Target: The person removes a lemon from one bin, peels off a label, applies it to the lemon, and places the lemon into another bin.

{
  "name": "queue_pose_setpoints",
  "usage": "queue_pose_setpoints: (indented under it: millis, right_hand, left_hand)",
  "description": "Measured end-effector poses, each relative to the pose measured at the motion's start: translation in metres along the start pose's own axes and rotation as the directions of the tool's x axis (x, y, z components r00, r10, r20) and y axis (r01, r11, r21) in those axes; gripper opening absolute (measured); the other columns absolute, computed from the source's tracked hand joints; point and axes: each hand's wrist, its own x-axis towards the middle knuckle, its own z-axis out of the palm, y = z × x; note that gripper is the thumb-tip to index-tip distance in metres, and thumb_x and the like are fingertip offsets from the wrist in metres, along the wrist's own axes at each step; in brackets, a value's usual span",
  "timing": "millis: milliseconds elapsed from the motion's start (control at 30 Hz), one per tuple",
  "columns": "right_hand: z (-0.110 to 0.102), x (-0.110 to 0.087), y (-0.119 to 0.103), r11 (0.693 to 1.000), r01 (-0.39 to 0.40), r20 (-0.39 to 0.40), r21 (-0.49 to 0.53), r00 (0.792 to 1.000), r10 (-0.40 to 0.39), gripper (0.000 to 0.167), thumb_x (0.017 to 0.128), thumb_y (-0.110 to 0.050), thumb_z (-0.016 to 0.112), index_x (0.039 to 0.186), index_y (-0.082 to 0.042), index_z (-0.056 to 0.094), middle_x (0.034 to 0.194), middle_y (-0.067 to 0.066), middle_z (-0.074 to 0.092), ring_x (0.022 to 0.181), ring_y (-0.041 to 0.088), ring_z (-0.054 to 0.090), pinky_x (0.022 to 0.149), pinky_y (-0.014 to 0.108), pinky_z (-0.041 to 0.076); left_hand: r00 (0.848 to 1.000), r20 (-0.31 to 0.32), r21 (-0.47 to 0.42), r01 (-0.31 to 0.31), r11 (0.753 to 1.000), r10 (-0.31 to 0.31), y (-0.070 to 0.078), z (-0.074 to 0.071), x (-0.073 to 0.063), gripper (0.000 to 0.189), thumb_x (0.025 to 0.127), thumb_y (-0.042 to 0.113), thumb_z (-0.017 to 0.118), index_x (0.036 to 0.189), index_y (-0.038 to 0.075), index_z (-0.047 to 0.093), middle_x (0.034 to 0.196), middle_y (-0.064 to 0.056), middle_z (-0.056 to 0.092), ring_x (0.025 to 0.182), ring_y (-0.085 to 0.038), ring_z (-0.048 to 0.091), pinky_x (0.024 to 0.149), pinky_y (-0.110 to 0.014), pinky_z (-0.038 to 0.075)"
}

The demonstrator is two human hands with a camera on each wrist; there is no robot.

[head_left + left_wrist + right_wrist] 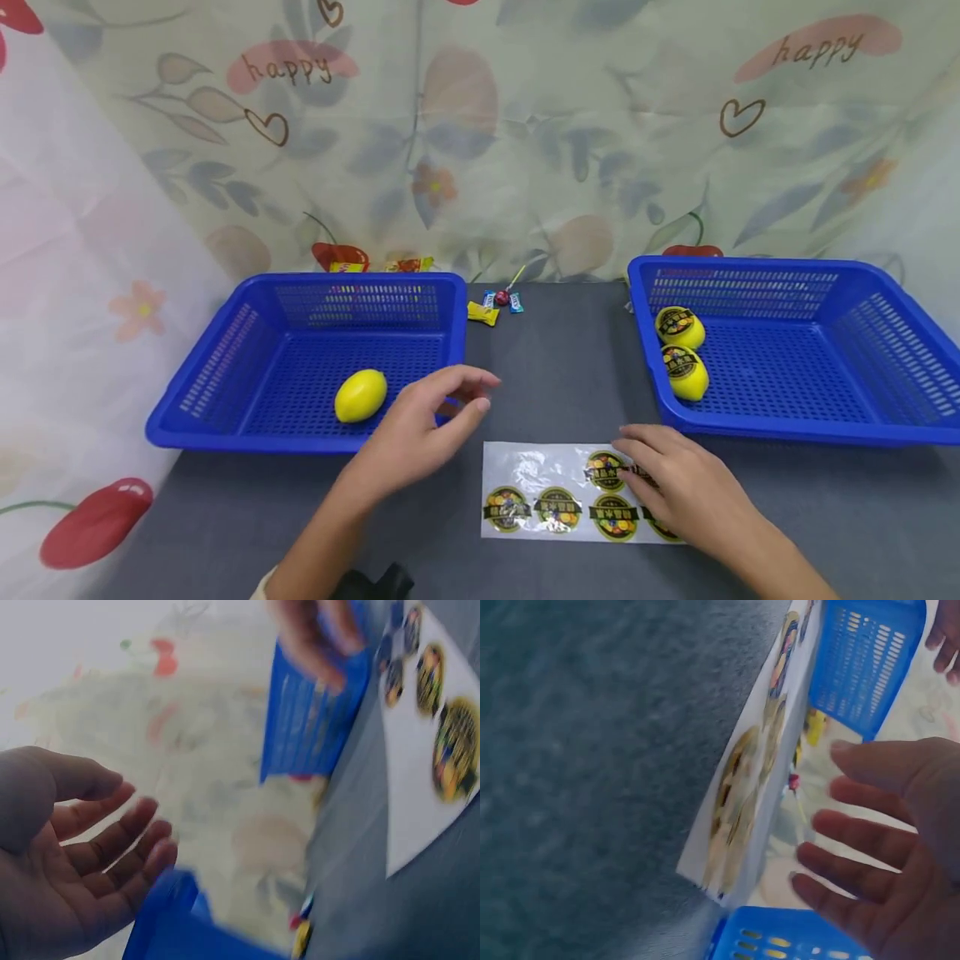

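My left hand (416, 429) hovers by the front right corner of the left blue basket (255, 443), fingers loosely bent and holding nothing. A plain lemon (361, 396) lies in that basket, left of the hand. My right hand (686, 483) is over the right part of a white sheet of round stickers (525, 467), covering some of them. In the right wrist view its fingers (862, 832) are spread apart with nothing between them. Inside the right blue basket (810, 432), two lemons (686, 375) with black round stickers sit against the left wall.
Between the baskets, at the back of the dark grey table (555, 367), lie a yellow-wrapped candy (482, 313), a lollipop (502, 297) and small blue wrapped sweets (515, 302). Snack packets (408, 265) show behind the left basket. A patterned curtain (525, 167) closes off the back.
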Motion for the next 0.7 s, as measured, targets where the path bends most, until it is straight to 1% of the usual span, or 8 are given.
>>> queue_pose_setpoints:
  millis: [100, 167, 233, 300, 400, 467, 600, 700]
  right_hand:
    - [0.000, -0.006, 0.004, 0.999, -0.041, 0.087, -0.018, 0.995, 0.042, 0.036, 0.074, -0.014, 0.088, 0.107, -0.010, 0.075, 0.116, 0.008, 0.069, 0.106, 0.028, 0.065, 0.085, 0.047, 0.055]
    - [-0.001, -0.008, 0.007, 0.997, -0.071, 0.135, -0.023, 0.988, 0.073, 0.034, 0.075, -0.017, 0.088, 0.106, -0.011, 0.076, 0.118, 0.008, 0.069, 0.108, 0.031, 0.064, 0.089, 0.049, 0.053]
    - [-0.002, -0.010, 0.009, 0.995, -0.098, 0.177, -0.020, 0.979, 0.100, 0.032, 0.077, -0.019, 0.087, 0.106, -0.011, 0.076, 0.120, 0.009, 0.068, 0.110, 0.033, 0.064, 0.091, 0.050, 0.052]
    - [-0.003, -0.011, 0.011, 0.992, -0.129, 0.230, -0.018, 0.965, 0.129, 0.032, 0.079, -0.022, 0.086, 0.107, -0.010, 0.077, 0.121, 0.010, 0.068, 0.111, 0.034, 0.064, 0.091, 0.051, 0.052]
    - [-0.003, -0.013, 0.014, 0.987, -0.159, 0.308, -0.016, 0.939, 0.156, 0.035, 0.081, -0.026, 0.085, 0.111, -0.008, 0.077, 0.123, 0.011, 0.067, 0.112, 0.033, 0.063, 0.092, 0.051, 0.052]
    - [-0.003, -0.014, 0.015, 0.986, -0.169, 0.343, -0.010, 0.925, 0.162, 0.039, 0.081, -0.028, 0.084, 0.113, -0.007, 0.076, 0.124, 0.012, 0.067, 0.113, 0.033, 0.063, 0.092, 0.051, 0.052]
    - [-0.004, -0.016, 0.018, 0.984, -0.178, 0.373, 0.010, 0.914, 0.162, 0.045, 0.079, -0.031, 0.086, 0.117, -0.007, 0.075, 0.127, 0.012, 0.065, 0.116, 0.033, 0.061, 0.093, 0.051, 0.051]
    - [-0.005, -0.016, 0.021, 0.986, -0.165, 0.380, 0.024, 0.914, 0.144, 0.049, 0.078, -0.032, 0.087, 0.118, -0.008, 0.074, 0.130, 0.013, 0.063, 0.117, 0.034, 0.060, 0.094, 0.051, 0.051]
  left_hand:
    - [0.997, -0.047, 0.134, 0.066, 0.989, -0.060, -0.009, -0.018, -0.002, 0.025, 0.100, 0.017, 0.064, 0.125, 0.013, 0.066, 0.114, 0.000, 0.067, 0.102, -0.014, 0.062, 0.085, -0.037, 0.056]
    - [0.988, -0.061, 0.237, 0.152, 0.960, -0.141, -0.018, -0.030, -0.004, 0.029, 0.100, 0.021, 0.064, 0.128, 0.012, 0.065, 0.119, -0.004, 0.066, 0.108, -0.020, 0.061, 0.090, -0.044, 0.054]
    - [0.971, -0.059, 0.326, 0.239, 0.915, -0.233, -0.030, -0.043, -0.006, 0.034, 0.100, 0.026, 0.063, 0.131, 0.011, 0.063, 0.123, -0.010, 0.065, 0.114, -0.027, 0.059, 0.095, -0.052, 0.050]
    - [0.949, -0.041, 0.387, 0.304, 0.871, -0.313, -0.043, -0.055, -0.008, 0.038, 0.100, 0.028, 0.063, 0.133, 0.009, 0.062, 0.127, -0.016, 0.063, 0.119, -0.035, 0.056, 0.099, -0.058, 0.044]
    - [0.916, -0.018, 0.424, 0.369, 0.827, -0.400, -0.060, -0.068, -0.011, 0.042, 0.100, 0.030, 0.062, 0.134, 0.006, 0.061, 0.133, -0.023, 0.057, 0.123, -0.043, 0.050, 0.100, -0.063, 0.040]
    - [0.907, -0.014, 0.431, 0.386, 0.816, -0.422, -0.067, -0.073, -0.012, 0.042, 0.100, 0.030, 0.063, 0.134, 0.004, 0.061, 0.136, -0.026, 0.054, 0.126, -0.047, 0.046, 0.100, -0.065, 0.039]
    - [0.890, -0.042, 0.455, 0.421, 0.784, -0.453, -0.077, -0.080, -0.014, 0.042, 0.099, 0.028, 0.064, 0.135, 0.005, 0.062, 0.139, -0.029, 0.049, 0.126, -0.051, 0.044, 0.100, -0.067, 0.038]
    - [0.865, -0.052, 0.467, 0.463, 0.754, -0.499, -0.083, -0.086, -0.014, 0.044, 0.098, 0.027, 0.066, 0.136, 0.005, 0.060, 0.139, -0.031, 0.045, 0.119, -0.050, 0.048, 0.097, -0.065, 0.041]
